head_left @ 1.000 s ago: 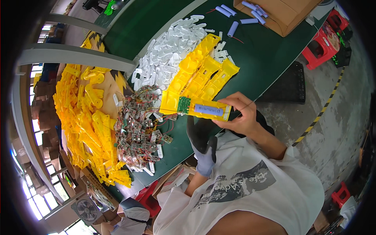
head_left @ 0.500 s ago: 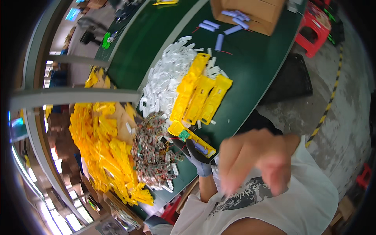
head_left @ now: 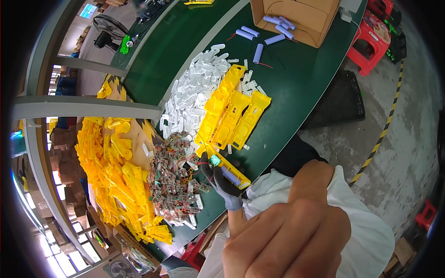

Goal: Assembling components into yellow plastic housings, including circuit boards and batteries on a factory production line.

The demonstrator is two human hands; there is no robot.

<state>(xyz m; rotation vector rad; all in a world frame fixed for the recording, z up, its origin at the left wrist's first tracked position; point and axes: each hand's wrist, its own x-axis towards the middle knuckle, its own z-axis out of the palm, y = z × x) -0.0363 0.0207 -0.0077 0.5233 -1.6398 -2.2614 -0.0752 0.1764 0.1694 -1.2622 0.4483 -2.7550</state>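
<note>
My left hand (head_left: pixel 224 186), in a grey and black glove, grips a yellow plastic shell (head_left: pixel 237 172) at the table's near edge. Inside that shell lie a small green circuit board (head_left: pixel 214 160) and a purple cylindrical battery (head_left: pixel 230 175), with thin wires by the board. My bare right hand (head_left: pixel 292 236) is raised close to the view, away from the shell. Its fingers are curled together, and the fingertips are out of sight, so whatever they may hold is hidden. Just beyond the held shell, several yellow shells (head_left: pixel 250 119) lie side by side.
Left of my gloved hand is a heap of wired circuit boards (head_left: pixel 174 173), beside a large pile of yellow parts (head_left: pixel 113 180). White plastic pieces (head_left: pixel 192 88) are heaped farther back. Purple batteries (head_left: pixel 258 53) lie near a cardboard box (head_left: pixel 306 25). A metal post (head_left: pixel 88 107) crosses the left side.
My right hand has moved down and nearer to the view, its fingers still curled. The left hand keeps hold of the yellow shell. The whole view has shifted slightly.
</note>
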